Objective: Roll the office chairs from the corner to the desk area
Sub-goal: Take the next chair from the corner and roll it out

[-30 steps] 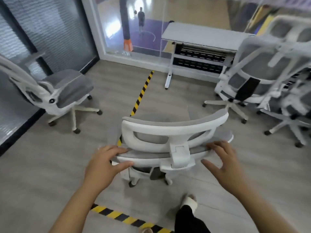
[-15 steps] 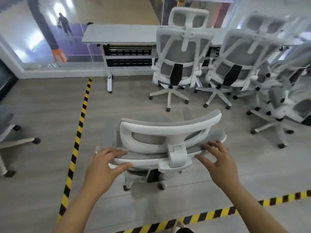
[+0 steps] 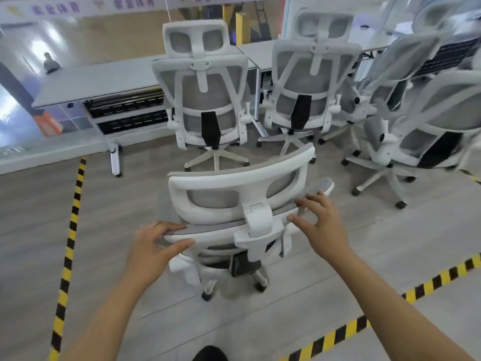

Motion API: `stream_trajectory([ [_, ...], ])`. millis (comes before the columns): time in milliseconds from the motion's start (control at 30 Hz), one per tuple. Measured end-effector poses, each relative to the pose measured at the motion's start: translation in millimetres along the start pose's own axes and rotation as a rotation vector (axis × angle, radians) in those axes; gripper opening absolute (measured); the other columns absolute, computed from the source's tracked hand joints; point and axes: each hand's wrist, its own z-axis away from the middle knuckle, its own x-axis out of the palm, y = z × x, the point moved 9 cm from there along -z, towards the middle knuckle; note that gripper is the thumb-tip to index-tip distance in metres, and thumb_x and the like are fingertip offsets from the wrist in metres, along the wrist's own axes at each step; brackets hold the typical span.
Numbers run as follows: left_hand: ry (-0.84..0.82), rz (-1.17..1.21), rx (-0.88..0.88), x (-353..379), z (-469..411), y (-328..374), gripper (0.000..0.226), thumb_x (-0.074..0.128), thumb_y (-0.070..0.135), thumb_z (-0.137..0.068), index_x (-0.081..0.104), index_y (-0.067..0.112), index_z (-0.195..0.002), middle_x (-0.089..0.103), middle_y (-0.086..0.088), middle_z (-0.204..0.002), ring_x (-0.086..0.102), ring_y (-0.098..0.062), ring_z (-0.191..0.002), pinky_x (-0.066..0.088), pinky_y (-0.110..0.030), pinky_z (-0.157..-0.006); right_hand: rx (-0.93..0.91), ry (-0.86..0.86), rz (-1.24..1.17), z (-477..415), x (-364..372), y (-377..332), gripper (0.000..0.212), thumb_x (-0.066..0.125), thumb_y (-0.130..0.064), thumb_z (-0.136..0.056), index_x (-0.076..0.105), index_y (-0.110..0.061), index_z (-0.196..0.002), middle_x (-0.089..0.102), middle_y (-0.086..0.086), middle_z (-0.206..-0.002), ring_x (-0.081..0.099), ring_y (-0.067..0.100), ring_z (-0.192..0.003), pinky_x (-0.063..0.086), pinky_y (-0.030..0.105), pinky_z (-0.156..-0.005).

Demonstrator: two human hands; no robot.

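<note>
L hand (image 3: 153, 246) pinches the backrest top edge of the office chair (image 3: 229, 186), thumb under, fingers over. R hand (image 3: 322, 225) grips the same edge, fingers curled over. Chair sits right ahead of both hands, w/ parked chairs (image 3: 205, 100) and desk (image 3: 91, 84) beyond.

We grip the chair (image 3: 234, 183) by its backrest with left hand (image 3: 153, 246) and right hand (image 3: 322, 225), facing parked chairs (image 3: 205, 100) at the desk (image 3: 91, 82).

repeated purple chinese lettering (image 3: 54, 9), illegibly blurred, on the white banner (image 3: 88, 7) along the far wall
</note>
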Motion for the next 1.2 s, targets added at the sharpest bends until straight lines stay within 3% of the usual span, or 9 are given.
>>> stream_trajectory([
  [100, -0.015, -0.022, 0.038, 36, -53, 29, 0.030, 0.080, 0.054, -0.067, 0.073, 0.038, -0.092, 0.062, 0.030, -0.103, 0.056, 0.004, -0.099, 0.046, -0.033, -0.092, 0.017, 0.016, -0.024, -48, -20, 28, 0.043, 0.069, -0.047, -0.083, 0.063, -0.034, -0.124, 0.045, -0.011, -0.139, 0.021, 0.005, -0.141, 0.029, 0.033, -0.110],
  [200, -0.048, -0.022, 0.087, 71, -120, 54, 0.023, 0.082, 0.038, -0.071, 0.069, 0.041, -0.090, 0.059, 0.035, -0.101, 0.054, 0.008, -0.095, 0.042, -0.016, -0.084, 0.029, 0.074, -0.075, -98, -34, 59, 0.041, 0.067, -0.048, -0.085, 0.062, -0.035, -0.124, 0.044, -0.010, -0.140, 0.022, 0.011, -0.143, 0.031, 0.043, -0.113],
  [400, -0.114, -0.061, 0.201, 139, -247, 101, 0.021, 0.078, 0.047, -0.071, 0.066, 0.047, -0.088, 0.063, 0.025, -0.094, 0.049, 0.007, -0.097, 0.037, -0.016, -0.087, 0.110, 0.129, -0.051, -189, -70, 105, 0.042, 0.065, -0.036, -0.089, 0.057, -0.031, -0.131, 0.040, -0.004, -0.147, 0.015, 0.014, -0.146, 0.024, 0.044, -0.117],
  [600, -0.171, -0.056, 0.257, 222, -352, 154, 0.045, 0.067, 0.072, -0.068, 0.070, 0.038, -0.098, 0.066, 0.019, -0.098, 0.055, -0.009, -0.100, 0.042, -0.036, -0.091, 0.221, -0.084, 0.284, -272, -117, 159, 0.074, 0.060, -0.048, -0.087, 0.018, -0.048, -0.148, 0.006, -0.016, -0.161, 0.003, 0.012, -0.148, 0.020, 0.059, -0.113],
  [733, -0.195, -0.061, 0.298, 278, -393, 189, 0.056, 0.059, 0.068, -0.074, 0.069, 0.026, -0.110, 0.065, 0.007, -0.113, 0.056, -0.016, -0.110, 0.042, -0.047, -0.100, 0.259, -0.045, 0.260, -307, -154, 179, 0.077, 0.060, -0.054, -0.084, 0.022, -0.040, -0.150, 0.009, -0.011, -0.162, 0.005, 0.013, -0.148, 0.021, 0.057, -0.114],
  [833, -0.269, -0.132, 0.354, 317, -415, 212, 0.059, 0.056, 0.057, -0.073, 0.062, 0.028, -0.124, 0.057, 0.003, -0.126, 0.048, -0.024, -0.124, 0.033, -0.055, -0.108, 0.220, 0.001, 0.170, -324, -168, 177, 0.073, 0.060, -0.049, -0.087, 0.025, -0.035, -0.150, 0.014, -0.010, -0.161, 0.006, 0.012, -0.148, 0.019, 0.051, -0.117],
  [1000, -0.392, -0.150, 0.390, 364, -425, 256, 0.076, 0.056, 0.051, -0.070, 0.043, 0.032, -0.142, 0.034, 0.013, -0.142, 0.022, -0.021, -0.143, 0.021, -0.047, -0.118, 0.173, 0.036, 0.048, -334, -168, 173, 0.073, 0.063, -0.045, -0.088, 0.027, -0.030, -0.150, 0.017, -0.009, -0.160, 0.007, 0.008, -0.148, 0.015, 0.039, -0.120],
  [1100, -0.507, -0.125, 0.307, 385, -422, 269, 0.075, 0.066, 0.041, -0.082, 0.027, 0.048, -0.146, 0.011, 0.016, -0.160, 0.000, -0.008, -0.149, 0.013, -0.041, -0.121, 0.153, 0.006, -0.049, -337, -163, 173, 0.072, 0.062, -0.046, -0.088, 0.026, -0.035, -0.150, 0.015, -0.014, -0.159, 0.006, 0.006, -0.147, 0.015, 0.039, -0.120],
  [1200, -0.536, 0.015, 0.208, 384, -409, 271, 0.086, 0.069, 0.045, -0.086, 0.010, 0.057, -0.148, -0.001, 0.030, -0.158, -0.003, 0.004, -0.146, 0.010, -0.030, -0.117, 0.126, -0.074, -0.051, -344, -149, 177, 0.072, 0.060, -0.050, -0.088, 0.027, -0.034, -0.150, 0.017, -0.015, -0.159, 0.010, 0.006, -0.146, 0.017, 0.037, -0.120],
])
